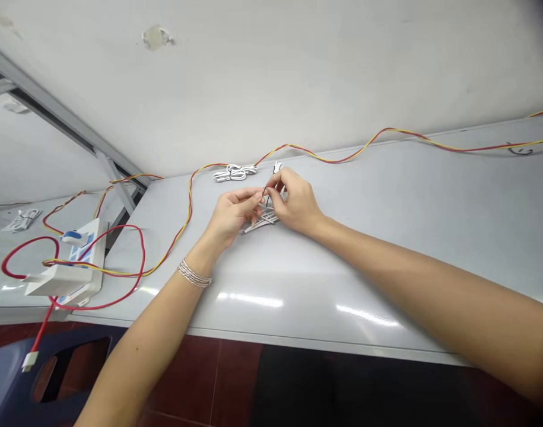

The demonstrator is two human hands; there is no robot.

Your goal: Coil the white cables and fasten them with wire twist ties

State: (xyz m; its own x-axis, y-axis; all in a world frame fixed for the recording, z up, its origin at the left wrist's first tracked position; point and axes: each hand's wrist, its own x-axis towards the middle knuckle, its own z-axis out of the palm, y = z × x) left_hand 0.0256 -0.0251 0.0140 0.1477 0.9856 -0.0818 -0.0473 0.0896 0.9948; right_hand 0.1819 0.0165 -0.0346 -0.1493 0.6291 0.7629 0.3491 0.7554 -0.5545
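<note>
My left hand [232, 214] and my right hand [299, 200] meet over the middle of the table, fingertips almost touching. Between them both pinch a thin black twist tie [267, 200]. Just beneath the fingers is a folded bundle of white cable [266, 218], partly covered by my hands. Behind my right fingers a bit of white cable [278, 167] sticks up; whether it belongs to the same bundle I cannot tell. Left of it, by the wall, lies another white cable coil [235, 172] bound with a black tie.
A white power strip [91, 261] with plugs and a looping red cable [142, 249] stands on the left. Twisted red-yellow wire [337, 161] runs along the wall [271, 77]. Another tied white cable [24, 219] lies far left. A blue chair [22, 373] stands below the grey table's [387, 284] edge.
</note>
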